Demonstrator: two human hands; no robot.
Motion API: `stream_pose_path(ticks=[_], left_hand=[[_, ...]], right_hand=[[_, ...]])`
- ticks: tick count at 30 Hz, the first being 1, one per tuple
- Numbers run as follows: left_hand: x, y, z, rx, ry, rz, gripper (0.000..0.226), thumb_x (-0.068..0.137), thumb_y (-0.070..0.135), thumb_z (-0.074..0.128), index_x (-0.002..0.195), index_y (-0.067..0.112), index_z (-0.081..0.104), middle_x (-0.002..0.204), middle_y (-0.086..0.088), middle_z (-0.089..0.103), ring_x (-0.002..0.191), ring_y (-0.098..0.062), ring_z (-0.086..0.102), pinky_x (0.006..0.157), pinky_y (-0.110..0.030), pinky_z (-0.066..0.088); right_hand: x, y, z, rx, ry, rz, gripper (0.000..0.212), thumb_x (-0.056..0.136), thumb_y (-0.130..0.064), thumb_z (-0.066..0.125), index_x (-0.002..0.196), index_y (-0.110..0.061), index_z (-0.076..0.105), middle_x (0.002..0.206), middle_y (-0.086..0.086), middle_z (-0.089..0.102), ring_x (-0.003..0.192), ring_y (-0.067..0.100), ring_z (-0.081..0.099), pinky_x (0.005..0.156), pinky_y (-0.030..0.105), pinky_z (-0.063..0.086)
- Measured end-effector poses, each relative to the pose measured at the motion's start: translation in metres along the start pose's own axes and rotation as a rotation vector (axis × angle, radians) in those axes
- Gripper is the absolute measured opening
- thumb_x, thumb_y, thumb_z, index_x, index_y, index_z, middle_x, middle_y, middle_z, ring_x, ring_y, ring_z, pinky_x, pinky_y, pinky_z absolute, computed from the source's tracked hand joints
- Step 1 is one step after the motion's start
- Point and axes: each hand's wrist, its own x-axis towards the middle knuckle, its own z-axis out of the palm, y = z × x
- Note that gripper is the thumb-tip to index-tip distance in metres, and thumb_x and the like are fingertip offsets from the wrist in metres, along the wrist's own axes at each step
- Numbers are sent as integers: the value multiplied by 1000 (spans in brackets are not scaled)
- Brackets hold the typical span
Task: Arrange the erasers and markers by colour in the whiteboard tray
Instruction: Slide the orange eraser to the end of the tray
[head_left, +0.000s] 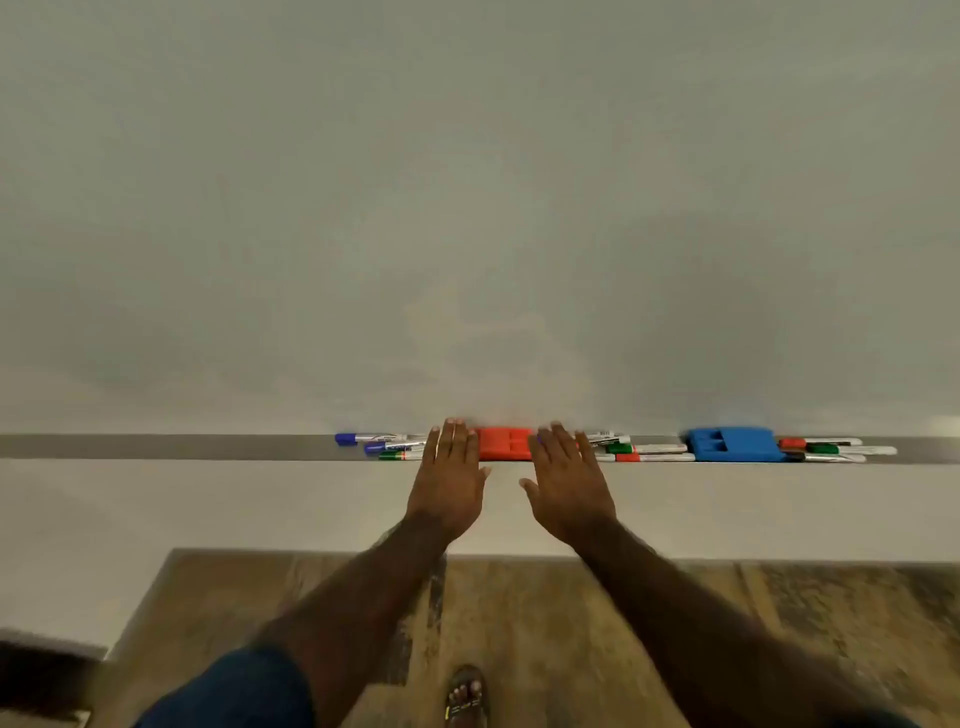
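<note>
Reaching flat and holding nothing, the left hand (451, 467) and right hand (566, 475) flank the red eraser (505, 443); blue eraser (735, 444) lies farther right in the tray (156, 447).

A single wide-angle view comes from the person's head, facing forward and tilted down at a pale grey whiteboard (467, 208) that fills the upper half of the frame. The long grey metal tray (156, 447) crosses the picture as a level band just below the middle, close enough for outstretched arms to meet it. Along the bottom edge the view drops to the brown wood-patterned floor (571, 623) and one sandalled foot (466, 696). No second view shares the scene.
</note>
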Motion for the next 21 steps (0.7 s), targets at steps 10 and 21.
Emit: stream_pose_path(ticks=[10, 21], left_hand=[[38, -47, 42, -49, -21, 136, 50, 109, 27, 34, 156, 8, 30, 168, -19, 15, 156, -36, 8, 128, -49, 8], [73, -55, 43, -108, 50, 273, 43, 98, 11, 53, 141, 16, 51, 142, -8, 55, 128, -29, 48, 114, -41, 32]], right_hand=[[46, -19, 26, 166, -81, 78, 46, 91, -12, 63, 136, -16, 58, 137, 6, 63, 127, 30, 56, 108, 44, 44], [70, -17, 38, 168, -20, 83, 11, 86, -8, 68, 94, -15, 72, 104, 6, 71, 98, 30, 65, 84, 43, 54]])
